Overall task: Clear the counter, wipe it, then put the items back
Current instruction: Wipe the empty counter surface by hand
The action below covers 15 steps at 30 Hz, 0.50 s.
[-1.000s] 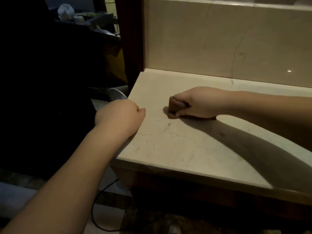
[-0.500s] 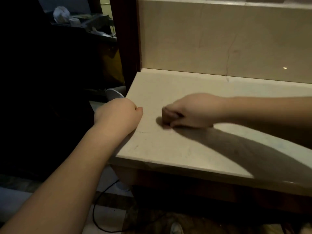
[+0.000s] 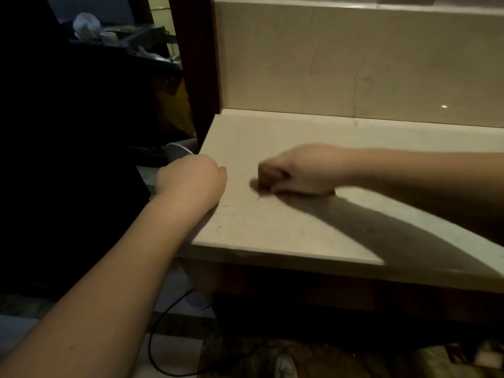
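Observation:
The beige marble counter (image 3: 286, 230) is bare apart from my hands. My right hand (image 3: 302, 170) rests on it near the left end, with its fingers curled round a small dark brown wad (image 3: 266, 174) that it presses on the stone. That hand is blurred and I cannot tell what the wad is. My left hand (image 3: 191, 181) lies as a fist at the counter's left edge. Its fingers curl out of sight and nothing shows in it. About a hand's width separates the two hands.
A marble backsplash (image 3: 354, 58) rises behind the counter and a dark wood post (image 3: 196, 64) stands at its left rear corner. Left of the counter it drops to a dark floor with a white round object (image 3: 177, 151), a black cable (image 3: 158, 336) and a cluttered shelf (image 3: 131, 36).
My right hand has slid a little towards the counter's front and towards my left hand, still pressing the wad down. My left hand has stayed at the counter's left edge.

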### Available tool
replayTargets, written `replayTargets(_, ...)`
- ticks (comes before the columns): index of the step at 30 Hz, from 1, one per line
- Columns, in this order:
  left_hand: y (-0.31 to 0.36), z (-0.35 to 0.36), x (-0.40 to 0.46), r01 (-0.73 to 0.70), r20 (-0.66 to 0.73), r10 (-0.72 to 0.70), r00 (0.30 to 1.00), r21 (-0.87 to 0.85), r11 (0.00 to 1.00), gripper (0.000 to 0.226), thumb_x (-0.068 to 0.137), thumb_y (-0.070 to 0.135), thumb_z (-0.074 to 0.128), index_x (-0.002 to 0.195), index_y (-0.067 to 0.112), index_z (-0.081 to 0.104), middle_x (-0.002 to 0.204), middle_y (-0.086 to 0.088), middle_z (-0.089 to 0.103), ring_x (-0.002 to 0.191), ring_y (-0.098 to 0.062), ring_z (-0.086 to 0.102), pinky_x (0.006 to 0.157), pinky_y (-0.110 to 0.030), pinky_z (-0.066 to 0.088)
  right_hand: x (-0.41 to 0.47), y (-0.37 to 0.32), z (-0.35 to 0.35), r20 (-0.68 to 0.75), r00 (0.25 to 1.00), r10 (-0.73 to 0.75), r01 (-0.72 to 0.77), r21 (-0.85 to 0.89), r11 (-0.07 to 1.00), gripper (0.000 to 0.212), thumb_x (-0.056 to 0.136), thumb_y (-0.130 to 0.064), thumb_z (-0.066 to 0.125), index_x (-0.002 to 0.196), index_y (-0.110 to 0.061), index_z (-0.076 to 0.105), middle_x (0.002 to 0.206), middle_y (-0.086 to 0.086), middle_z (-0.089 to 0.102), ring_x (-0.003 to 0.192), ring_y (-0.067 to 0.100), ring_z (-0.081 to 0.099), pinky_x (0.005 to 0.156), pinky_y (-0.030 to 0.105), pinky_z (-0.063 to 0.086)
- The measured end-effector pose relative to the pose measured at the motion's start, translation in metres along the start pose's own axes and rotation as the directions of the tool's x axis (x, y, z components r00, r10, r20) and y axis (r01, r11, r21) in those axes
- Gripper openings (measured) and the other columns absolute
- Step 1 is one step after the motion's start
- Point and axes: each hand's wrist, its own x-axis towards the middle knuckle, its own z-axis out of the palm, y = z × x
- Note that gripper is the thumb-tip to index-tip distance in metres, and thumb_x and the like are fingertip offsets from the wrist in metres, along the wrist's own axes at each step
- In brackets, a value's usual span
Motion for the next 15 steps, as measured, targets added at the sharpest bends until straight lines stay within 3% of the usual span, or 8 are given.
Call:
replayTargets(3, -0.001, 0.000, -0.002, -0.024, -0.014, 0.025, 1.000, 0.024, 0.999, 0.031, 0.104, 0.023, 0.032, 0.118, 0.025, 0.059, 0.090, -0.003, 0.057, 0.082, -0.021, 0.059, 0.078, -0.041, 0.056, 0.025, 0.021, -0.008, -0.074, 0.982, 0.173, -0.173, 0.010, 0.985, 0.016, 0.093, -0.038, 0.053, 0.088, -0.024, 0.049, 0.096, 0.002, 0.061, 0.089, 0.027, 0.055, 0.069, 0.031, 0.033)
replayTargets(7, -0.003, 0.006, 0.001, -0.029, -0.047, 0.028, 0.999, -0.037, 0.999, 0.034, 0.103, 0.029, 0.032, 0.112, 0.020, 0.063, 0.088, -0.004, 0.059, 0.077, -0.021, 0.057, 0.073, -0.039, 0.051, -0.010, -0.017, 0.007, -0.055, 0.998, 0.039, -0.036, 0.065, 0.997, 0.019, 0.093, -0.038, 0.055, 0.082, -0.029, 0.042, 0.092, -0.005, 0.057, 0.082, 0.018, 0.051, 0.069, 0.030, 0.034)
replayTargets(10, -0.003, 0.007, 0.003, -0.043, -0.029, 0.042, 0.999, -0.032, 0.999, 0.033, 0.103, 0.028, 0.033, 0.109, 0.019, 0.064, 0.087, -0.005, 0.058, 0.080, -0.023, 0.057, 0.072, -0.040, 0.048, -0.049, -0.044, 0.016, 0.048, 0.997, -0.058, 0.054, 0.076, 0.996, 0.019, 0.094, -0.039, 0.054, 0.082, -0.031, 0.040, 0.090, -0.013, 0.053, 0.077, 0.011, 0.046, 0.063, 0.027, 0.030)
replayTargets(15, 0.001, 0.004, 0.002, -0.064, 0.014, 0.064, 0.998, 0.058, 0.996, 0.022, 0.101, 0.018, 0.043, 0.109, 0.018, 0.064, 0.085, -0.005, 0.054, 0.088, -0.026, 0.059, 0.079, -0.042, 0.051, -0.020, -0.049, 0.004, 0.058, 0.993, 0.103, -0.107, 0.070, 0.992, 0.016, 0.094, -0.041, 0.054, 0.101, -0.032, 0.042, 0.096, -0.009, 0.050, 0.085, 0.016, 0.047, 0.075, 0.029, 0.034)
